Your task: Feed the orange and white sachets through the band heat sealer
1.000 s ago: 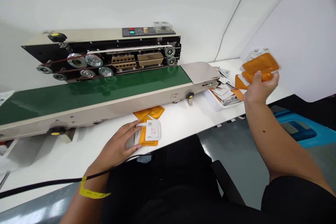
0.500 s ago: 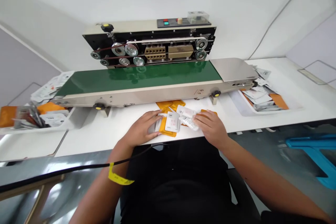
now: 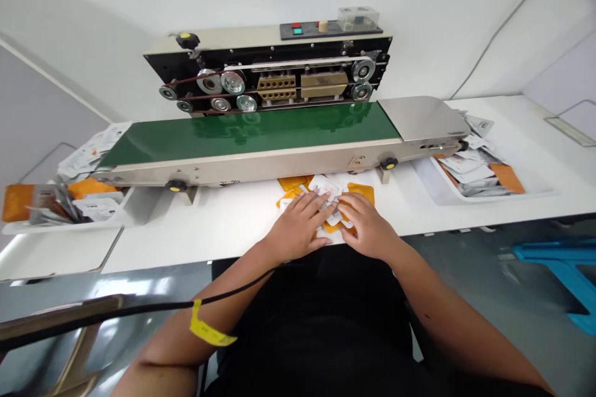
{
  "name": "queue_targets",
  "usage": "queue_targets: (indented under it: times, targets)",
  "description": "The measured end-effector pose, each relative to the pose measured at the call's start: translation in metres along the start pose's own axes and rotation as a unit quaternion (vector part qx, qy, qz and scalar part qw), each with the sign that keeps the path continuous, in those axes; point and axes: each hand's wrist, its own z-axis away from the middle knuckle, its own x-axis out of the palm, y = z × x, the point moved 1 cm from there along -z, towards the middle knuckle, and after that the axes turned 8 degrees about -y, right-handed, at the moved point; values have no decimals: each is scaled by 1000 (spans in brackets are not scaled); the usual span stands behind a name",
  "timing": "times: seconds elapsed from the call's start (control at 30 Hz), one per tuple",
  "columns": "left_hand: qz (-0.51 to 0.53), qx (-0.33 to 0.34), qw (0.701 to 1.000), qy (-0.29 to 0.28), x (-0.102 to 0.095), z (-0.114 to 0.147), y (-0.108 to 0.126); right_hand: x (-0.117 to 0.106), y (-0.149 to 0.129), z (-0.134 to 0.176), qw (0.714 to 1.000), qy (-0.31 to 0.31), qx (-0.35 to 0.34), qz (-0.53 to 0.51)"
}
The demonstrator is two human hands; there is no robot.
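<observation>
A small pile of flat sachets lies on the white table in front of me, below the conveyor. On top is a white printed sachet (image 3: 325, 185), with an orange sachet (image 3: 362, 190) at its right and another orange sachet (image 3: 293, 183) at the back left. My left hand (image 3: 298, 226) rests palm down over the pile's left side, fingers spread and open. From the right, my right hand (image 3: 369, 226) lies across the other side with its fingers apart, touching the sachets. Both hands nearly meet at the middle and cover part of the pile.
Behind the pile stands a band sealing machine (image 3: 270, 74) with a green conveyor belt (image 3: 261, 133). White bins of sachets flank it, a left bin (image 3: 139, 211) and a right bin (image 3: 433, 189). A black cable (image 3: 153, 307) crosses my left arm. A blue stool (image 3: 554, 254) stands right.
My left hand has moved right, from the pile's left edge onto its top. The sachets are now gathered closer together between both hands. The view has shifted slightly.
</observation>
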Motion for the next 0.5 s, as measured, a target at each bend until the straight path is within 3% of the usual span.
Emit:
queue_targets:
  times: [0.13,0.27,0.37,0.5]
  targets:
    - [23,-30,999,17,9,-15,-2,-2,1,1,1000,-20,-12,8]
    - [69,-23,996,55,-3,-2,-6,-1,2,1,998,-48,-21,33]
    - [144,-50,982,115,-18,41,-14,-1,2,1,998,-53,-16,37]
    - [266,-177,936,151,-29,133,-43,0,3,2,997,-58,-17,41]
